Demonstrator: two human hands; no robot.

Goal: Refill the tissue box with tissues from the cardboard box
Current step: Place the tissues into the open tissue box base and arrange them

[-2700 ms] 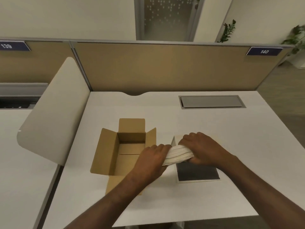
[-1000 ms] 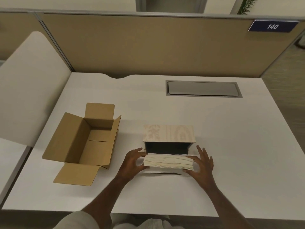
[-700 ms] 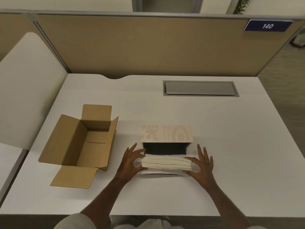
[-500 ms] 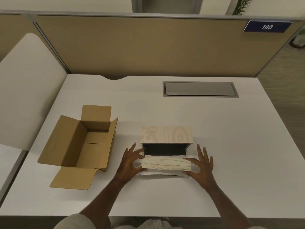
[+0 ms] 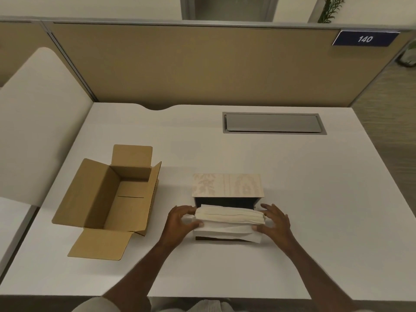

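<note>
Both hands, left hand (image 5: 180, 221) and right hand (image 5: 275, 224), pinch the tissue stack (image 5: 228, 218) by its ends; long axis runs left-right, tissue box (image 5: 227, 184) opening just beyond, so push it away.

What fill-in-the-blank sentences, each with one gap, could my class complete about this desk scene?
1. The cardboard box has its flaps ____.
2. Both hands, left hand and right hand, hold the ____ stack.
3. The cardboard box lies to the ____ of the tissue box.
4. The blue sign reads ____.

Missing words: open; tissue; left; 140
</note>
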